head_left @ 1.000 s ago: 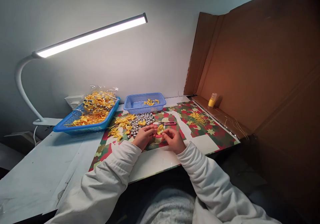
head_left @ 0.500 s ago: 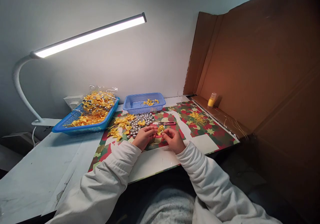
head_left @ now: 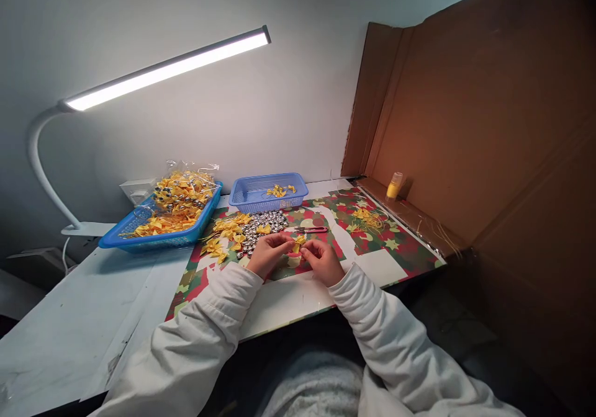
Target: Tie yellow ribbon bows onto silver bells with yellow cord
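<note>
A small yellow ribbon bow [head_left: 298, 242] is held up between my two hands, over the patterned mat. My left hand [head_left: 270, 253] pinches its left side between thumb and fingers. On the other side, my right hand [head_left: 322, 259] has thumb and fingertips closed at the bow's lower right edge; whatever fine part they grip is too small to see. Just beyond my left hand lies a spread of silver bells [head_left: 254, 234], with loose yellow bows [head_left: 215, 248] to their left. Thread snips [head_left: 313, 229] with a dark red handle lie behind the held bow.
A blue basket [head_left: 200, 231] heaped with yellow bows and silver bells stands at left. Behind is a smaller blue basket [head_left: 267, 205] with several bows. Yellow strings [head_left: 367, 220] lie at right, near a yellow-filled bottle [head_left: 394, 185]. Cardboard [head_left: 465, 125] walls the right side; a lamp [head_left: 167, 69] hangs overhead.
Both hands stay almost in place around the bow, with only slight finger movement. The view has shifted a little.
</note>
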A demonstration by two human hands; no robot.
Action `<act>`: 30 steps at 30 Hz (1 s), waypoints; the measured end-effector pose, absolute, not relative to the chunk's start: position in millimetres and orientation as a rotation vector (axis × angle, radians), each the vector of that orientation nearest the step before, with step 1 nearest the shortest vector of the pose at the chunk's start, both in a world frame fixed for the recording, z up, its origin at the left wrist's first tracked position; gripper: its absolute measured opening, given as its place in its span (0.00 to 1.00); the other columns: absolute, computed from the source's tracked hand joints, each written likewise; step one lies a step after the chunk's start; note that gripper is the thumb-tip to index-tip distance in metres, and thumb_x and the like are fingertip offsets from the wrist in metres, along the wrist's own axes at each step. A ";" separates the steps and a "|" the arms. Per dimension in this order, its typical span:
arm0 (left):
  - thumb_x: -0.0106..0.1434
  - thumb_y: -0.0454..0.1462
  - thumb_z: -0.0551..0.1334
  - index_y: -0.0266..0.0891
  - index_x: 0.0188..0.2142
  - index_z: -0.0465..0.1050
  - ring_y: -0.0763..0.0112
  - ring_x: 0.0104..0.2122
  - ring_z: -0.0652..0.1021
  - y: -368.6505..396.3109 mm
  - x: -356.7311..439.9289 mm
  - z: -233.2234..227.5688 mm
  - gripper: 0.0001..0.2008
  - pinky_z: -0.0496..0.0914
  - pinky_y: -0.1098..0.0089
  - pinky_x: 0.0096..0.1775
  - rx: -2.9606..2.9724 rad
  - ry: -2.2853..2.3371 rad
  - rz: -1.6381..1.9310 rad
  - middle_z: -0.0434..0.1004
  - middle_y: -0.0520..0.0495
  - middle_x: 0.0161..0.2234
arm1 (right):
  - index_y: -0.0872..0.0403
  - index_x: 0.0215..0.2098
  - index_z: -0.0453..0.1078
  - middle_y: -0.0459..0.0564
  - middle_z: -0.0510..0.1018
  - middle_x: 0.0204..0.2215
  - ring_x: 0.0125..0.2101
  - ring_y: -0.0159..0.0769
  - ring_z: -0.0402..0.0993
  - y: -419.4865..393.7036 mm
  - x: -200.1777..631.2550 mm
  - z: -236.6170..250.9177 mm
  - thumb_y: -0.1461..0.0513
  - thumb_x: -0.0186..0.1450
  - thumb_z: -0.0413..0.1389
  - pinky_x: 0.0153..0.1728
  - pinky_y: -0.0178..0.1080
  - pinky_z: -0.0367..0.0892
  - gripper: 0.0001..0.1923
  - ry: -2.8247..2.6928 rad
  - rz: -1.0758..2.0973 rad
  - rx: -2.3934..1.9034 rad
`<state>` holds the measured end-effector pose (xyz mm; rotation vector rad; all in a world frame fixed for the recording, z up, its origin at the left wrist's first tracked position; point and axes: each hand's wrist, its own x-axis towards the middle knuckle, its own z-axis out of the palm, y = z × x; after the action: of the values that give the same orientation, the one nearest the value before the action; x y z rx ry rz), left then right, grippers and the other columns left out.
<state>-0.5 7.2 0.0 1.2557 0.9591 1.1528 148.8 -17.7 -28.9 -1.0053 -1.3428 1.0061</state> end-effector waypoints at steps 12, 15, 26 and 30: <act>0.43 0.45 0.71 0.36 0.21 0.74 0.75 0.21 0.70 7.0 -0.6 -0.5 0.15 0.66 0.74 0.27 1.353 0.988 1.199 0.72 0.52 0.19 | 0.53 0.23 0.67 0.44 0.72 0.17 0.20 0.32 0.69 -20.1 150.3 -26.0 0.57 0.55 0.56 0.23 0.34 0.67 0.08 -1.374 0.942 -1.035; 0.43 0.45 0.71 0.36 0.22 0.74 0.76 0.21 0.71 6.5 -0.1 -0.9 0.15 0.66 0.74 0.27 1.368 0.976 1.206 0.73 0.52 0.20 | 0.54 0.23 0.67 0.44 0.71 0.17 0.20 0.32 0.68 -20.0 149.7 -26.4 0.58 0.55 0.55 0.24 0.34 0.66 0.08 -1.379 0.921 -1.044; 0.44 0.45 0.71 0.37 0.23 0.72 0.75 0.22 0.71 5.8 2.0 -3.1 0.15 0.67 0.74 0.28 1.451 0.984 1.263 0.74 0.52 0.21 | 0.53 0.23 0.66 0.44 0.71 0.17 0.19 0.31 0.67 -19.6 148.3 -29.1 0.57 0.56 0.55 0.23 0.34 0.65 0.09 -1.367 0.881 -1.063; 0.46 0.44 0.70 0.37 0.23 0.73 0.75 0.21 0.70 4.6 2.7 -3.7 0.13 0.66 0.74 0.27 1.505 1.005 1.306 0.73 0.52 0.21 | 0.53 0.23 0.66 0.44 0.71 0.17 0.19 0.31 0.68 -21.5 147.2 -27.8 0.58 0.56 0.55 0.23 0.34 0.65 0.08 -1.355 0.883 -1.053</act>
<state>2.7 4.6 -3.7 1.5045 1.0053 1.3060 147.2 -21.5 -27.8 -1.0533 -1.3555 0.8834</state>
